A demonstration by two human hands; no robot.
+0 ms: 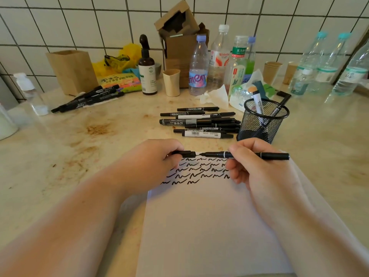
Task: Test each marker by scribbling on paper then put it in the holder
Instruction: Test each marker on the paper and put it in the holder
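My right hand point(257, 166) grips a black marker point(273, 156) held level over the top of the white paper point(209, 226), its bare tip pointing left. My left hand point(157, 158) pinches the marker's black cap point(186, 154), a small gap away from the tip. Rows of black scribbles point(197, 170) cover the paper's upper part. Behind the paper lies a pile of several black markers point(201, 122). To its right stands the black mesh holder point(263, 120) with two markers in it.
Another bunch of black markers point(89, 98) lies at the back left beside a wooden box point(71, 70). Bottles point(197, 66), paper cups point(171, 82), a cardboard box, a pump bottle point(147, 70) and crumpled tissue line the tiled wall. The counter is stained.
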